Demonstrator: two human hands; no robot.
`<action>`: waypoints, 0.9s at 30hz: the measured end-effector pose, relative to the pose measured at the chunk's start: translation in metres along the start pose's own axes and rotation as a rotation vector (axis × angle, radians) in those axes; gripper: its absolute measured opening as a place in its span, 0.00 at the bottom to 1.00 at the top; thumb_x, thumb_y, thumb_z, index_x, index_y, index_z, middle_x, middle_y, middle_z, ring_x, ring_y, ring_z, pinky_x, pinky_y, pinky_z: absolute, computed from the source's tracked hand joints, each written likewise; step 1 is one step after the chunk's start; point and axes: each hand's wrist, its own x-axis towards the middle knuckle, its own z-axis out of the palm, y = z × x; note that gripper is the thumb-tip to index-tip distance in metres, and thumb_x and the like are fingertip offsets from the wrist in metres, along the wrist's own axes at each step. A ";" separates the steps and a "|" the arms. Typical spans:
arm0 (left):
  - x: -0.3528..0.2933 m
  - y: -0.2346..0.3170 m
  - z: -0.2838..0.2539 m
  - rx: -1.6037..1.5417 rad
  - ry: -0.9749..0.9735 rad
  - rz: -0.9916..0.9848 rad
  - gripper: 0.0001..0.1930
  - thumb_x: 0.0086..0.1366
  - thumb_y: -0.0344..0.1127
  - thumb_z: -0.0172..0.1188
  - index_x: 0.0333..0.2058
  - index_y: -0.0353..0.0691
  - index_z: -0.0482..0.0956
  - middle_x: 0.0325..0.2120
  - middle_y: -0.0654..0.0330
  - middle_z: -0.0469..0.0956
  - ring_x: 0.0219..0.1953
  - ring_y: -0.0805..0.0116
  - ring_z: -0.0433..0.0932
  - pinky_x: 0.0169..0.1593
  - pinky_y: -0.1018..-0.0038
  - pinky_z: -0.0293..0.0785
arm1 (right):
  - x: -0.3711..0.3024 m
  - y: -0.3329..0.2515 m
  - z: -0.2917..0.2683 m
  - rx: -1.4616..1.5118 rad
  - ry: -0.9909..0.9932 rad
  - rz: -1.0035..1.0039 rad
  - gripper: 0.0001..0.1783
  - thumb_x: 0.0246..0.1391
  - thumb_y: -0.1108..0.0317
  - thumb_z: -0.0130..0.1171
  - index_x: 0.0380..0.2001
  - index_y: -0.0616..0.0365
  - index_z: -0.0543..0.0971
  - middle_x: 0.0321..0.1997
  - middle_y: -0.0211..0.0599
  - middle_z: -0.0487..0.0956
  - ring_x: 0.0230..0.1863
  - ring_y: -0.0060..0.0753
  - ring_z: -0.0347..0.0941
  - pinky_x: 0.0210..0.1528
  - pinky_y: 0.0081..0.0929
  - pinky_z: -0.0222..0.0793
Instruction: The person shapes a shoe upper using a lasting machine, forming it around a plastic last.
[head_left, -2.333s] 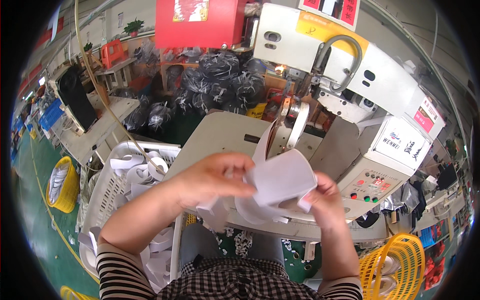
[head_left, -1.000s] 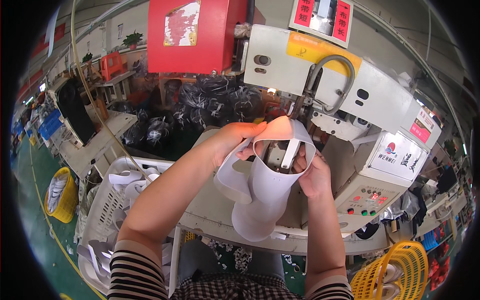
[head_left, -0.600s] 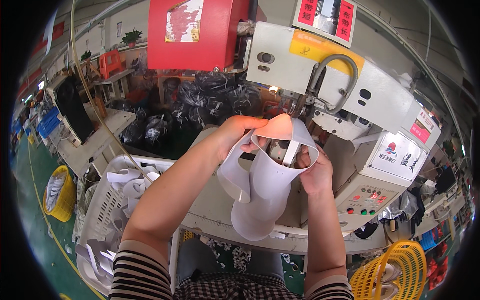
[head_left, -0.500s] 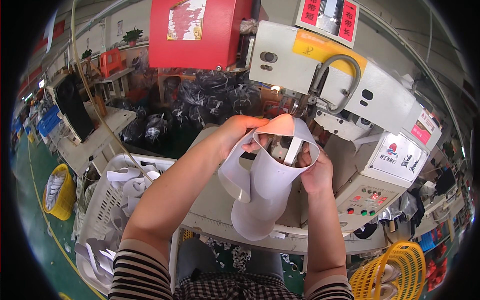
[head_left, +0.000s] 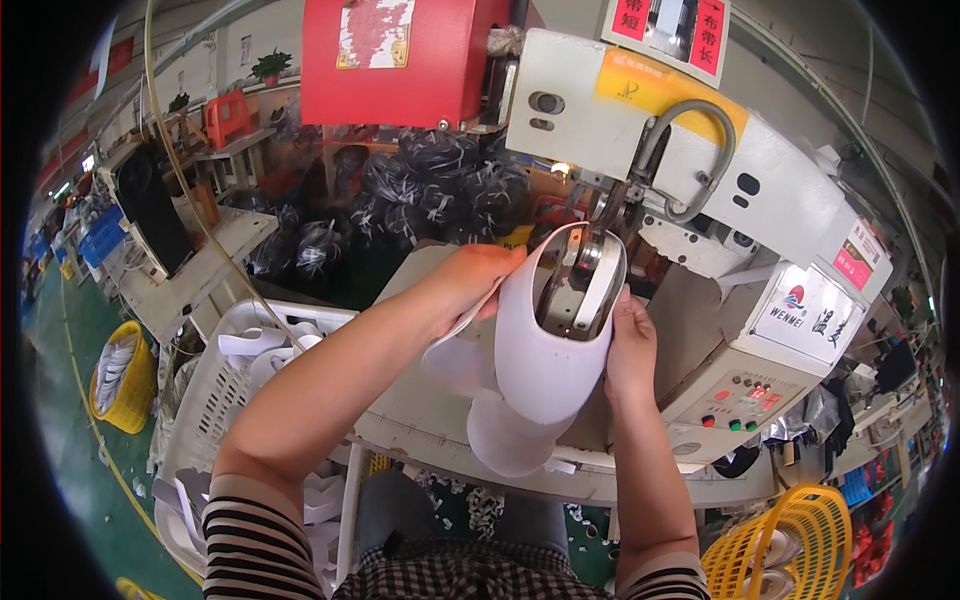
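A white boot upper (head_left: 550, 370) is fitted around the metal post (head_left: 580, 285) of the machine, its opening facing up and its rounded end hanging toward me. My left hand (head_left: 478, 278) grips the upper's left edge near the top, with a loose white flap (head_left: 465, 355) hanging below the fingers. On the other side my right hand (head_left: 630, 350) pinches the right edge, thumb up; its other fingers are partly hidden behind the material. Just above the upper's far rim sits the wheel-shaped head (head_left: 606, 205) of the machine.
The machine's pale arm (head_left: 570, 115) spans overhead, with a red box (head_left: 390, 65) beside it. A control panel (head_left: 745, 395) stands at right. White pieces fill a white basket (head_left: 205, 400) at left; yellow baskets (head_left: 780, 540) stand low right and far left. Black bags (head_left: 430, 185) are piled behind.
The upper has been drawn over the post; its opening now surrounds the post, where before its far edge folded across. My left hand has shifted slightly, and the flap hangs lower.
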 end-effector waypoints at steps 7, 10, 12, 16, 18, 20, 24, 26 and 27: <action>0.023 -0.032 0.014 0.190 0.100 -0.111 0.17 0.64 0.43 0.46 0.32 0.35 0.76 0.23 0.61 0.74 0.23 0.76 0.69 0.26 0.80 0.65 | 0.014 0.028 -0.023 -0.413 -0.010 -0.025 0.25 0.59 0.51 0.42 0.32 0.66 0.74 0.30 0.39 0.77 0.33 0.28 0.71 0.38 0.23 0.64; 0.021 -0.057 0.010 0.047 0.065 -0.093 0.19 0.66 0.42 0.41 0.36 0.32 0.75 0.31 0.58 0.76 0.33 0.72 0.72 0.40 0.76 0.67 | -0.007 0.023 -0.024 -0.635 -0.012 -0.082 0.26 0.58 0.50 0.41 0.33 0.68 0.73 0.30 0.48 0.77 0.35 0.39 0.73 0.39 0.29 0.65; 0.019 -0.063 0.008 0.136 0.082 -0.027 0.23 0.65 0.47 0.42 0.36 0.28 0.74 0.32 0.53 0.76 0.33 0.66 0.73 0.42 0.72 0.67 | -0.019 0.013 -0.014 -0.834 0.023 -0.158 0.25 0.58 0.51 0.40 0.33 0.66 0.72 0.27 0.53 0.76 0.33 0.51 0.73 0.36 0.37 0.67; 0.019 -0.067 0.004 0.574 0.241 0.034 0.24 0.64 0.49 0.43 0.36 0.28 0.73 0.31 0.54 0.76 0.32 0.64 0.74 0.41 0.72 0.68 | -0.014 0.018 -0.014 -1.220 0.143 -0.272 0.18 0.58 0.54 0.42 0.31 0.61 0.67 0.22 0.49 0.75 0.23 0.52 0.72 0.28 0.40 0.66; 0.012 -0.073 -0.006 0.646 0.459 0.149 0.21 0.63 0.50 0.46 0.31 0.34 0.73 0.23 0.59 0.74 0.26 0.69 0.72 0.32 0.75 0.68 | -0.027 0.018 -0.024 -1.116 0.129 -0.361 0.15 0.56 0.58 0.45 0.31 0.61 0.67 0.21 0.46 0.74 0.21 0.47 0.71 0.26 0.37 0.66; -0.018 -0.052 -0.024 0.220 0.489 0.031 0.19 0.63 0.50 0.46 0.28 0.37 0.70 0.20 0.63 0.69 0.23 0.73 0.68 0.29 0.78 0.63 | -0.050 0.022 -0.028 -0.898 0.072 -0.497 0.10 0.52 0.65 0.52 0.30 0.59 0.67 0.19 0.41 0.72 0.17 0.38 0.70 0.22 0.29 0.66; -0.067 -0.032 -0.027 -0.621 0.467 0.246 0.16 0.64 0.49 0.46 0.24 0.44 0.64 0.15 0.69 0.56 0.18 0.79 0.55 0.21 0.83 0.51 | -0.119 -0.006 0.001 -0.599 -0.400 -0.687 0.13 0.44 0.70 0.60 0.33 0.59 0.69 0.22 0.36 0.73 0.19 0.32 0.71 0.21 0.23 0.67; -0.084 -0.032 -0.015 -0.637 0.466 0.323 0.15 0.64 0.48 0.45 0.24 0.44 0.64 0.15 0.69 0.56 0.18 0.79 0.56 0.22 0.83 0.52 | -0.130 -0.014 0.039 -0.636 -0.613 -0.701 0.18 0.42 0.70 0.61 0.37 0.60 0.70 0.26 0.38 0.74 0.24 0.35 0.72 0.26 0.25 0.69; -0.091 -0.029 -0.004 -0.666 0.433 0.412 0.15 0.65 0.46 0.45 0.24 0.44 0.65 0.15 0.69 0.56 0.19 0.78 0.56 0.23 0.83 0.53 | -0.132 -0.017 0.054 -0.664 -0.613 -0.711 0.20 0.41 0.70 0.61 0.40 0.61 0.70 0.29 0.39 0.75 0.27 0.37 0.73 0.29 0.26 0.70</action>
